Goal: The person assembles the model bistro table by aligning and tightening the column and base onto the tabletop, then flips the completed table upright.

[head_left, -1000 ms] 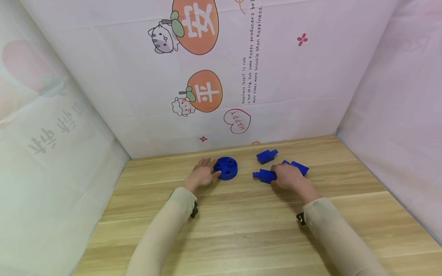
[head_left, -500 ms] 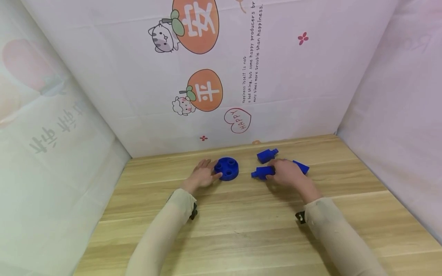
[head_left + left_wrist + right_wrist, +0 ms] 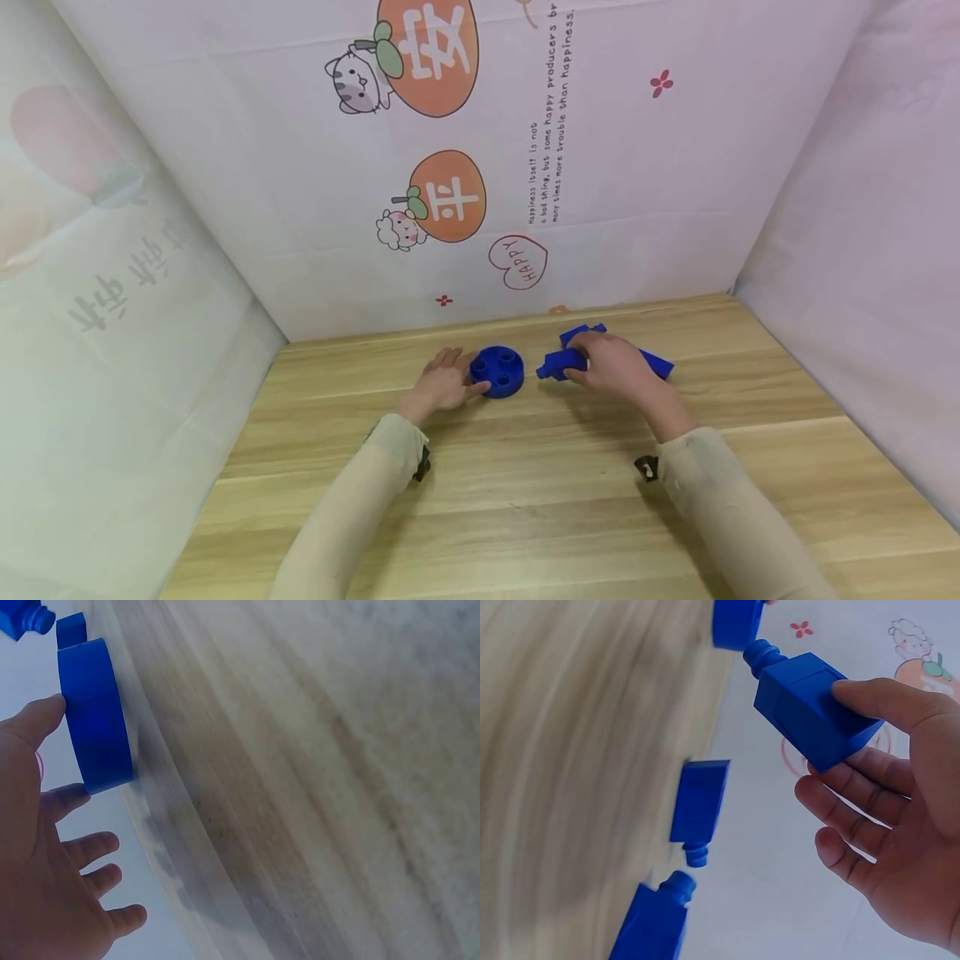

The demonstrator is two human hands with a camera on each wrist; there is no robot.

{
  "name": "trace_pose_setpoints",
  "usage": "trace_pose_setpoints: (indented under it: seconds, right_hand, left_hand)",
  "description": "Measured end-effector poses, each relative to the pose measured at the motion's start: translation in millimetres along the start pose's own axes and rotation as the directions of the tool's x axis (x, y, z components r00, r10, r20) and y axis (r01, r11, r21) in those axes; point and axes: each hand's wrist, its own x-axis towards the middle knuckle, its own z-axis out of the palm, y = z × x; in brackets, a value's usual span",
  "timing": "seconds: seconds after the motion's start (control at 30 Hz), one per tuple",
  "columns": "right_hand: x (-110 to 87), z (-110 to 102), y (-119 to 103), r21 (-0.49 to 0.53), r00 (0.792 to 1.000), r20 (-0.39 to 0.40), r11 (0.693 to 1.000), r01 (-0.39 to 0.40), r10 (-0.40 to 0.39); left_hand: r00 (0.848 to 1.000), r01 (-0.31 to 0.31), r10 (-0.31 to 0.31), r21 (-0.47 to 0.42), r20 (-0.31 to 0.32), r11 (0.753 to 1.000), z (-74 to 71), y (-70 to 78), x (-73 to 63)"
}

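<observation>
In the head view my left hand (image 3: 438, 385) has its thumb and forefinger at the left side of a blue round base (image 3: 497, 372) with several raised round sockets. The left wrist view shows that thumb and forefinger pinching the base's rim (image 3: 96, 716), with the other fingers spread. My right hand (image 3: 618, 367) pinches a blue rectangular block with a threaded neck (image 3: 814, 705) between thumb and fingers. Its neck points left toward the base, a small gap apart. Two similar blocks lie beside the right hand: one behind it (image 3: 699, 801), one to its right (image 3: 657, 364).
A wooden tabletop (image 3: 510, 508) lies under both hands. White printed cloth walls (image 3: 600, 208) rise at its back and both sides. The two loose blocks lie close to the back edge.
The right hand has raised its block off the table and brought it left, nearer the base. The base and left hand have shifted slightly right.
</observation>
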Motion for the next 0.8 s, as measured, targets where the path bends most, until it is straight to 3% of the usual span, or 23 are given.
trace_pose_setpoints:
  seconds: [0.37,0.8]
  right_hand:
    - [12.6,-11,-27,-0.007,0.994,-0.031,0.995,0.103,-0.104]
    - [25.5,-6,-51,-0.024,0.972,0.055,0.973,0.228,-0.227]
  left_hand:
    - [1.0,-0.002,0.003,-0.022,0.018,1.0,-6.2,12.5,-4.3]
    - [1.0,0.013,-0.013,-0.006,0.02,1.0,0.2,14.5,-1.7]
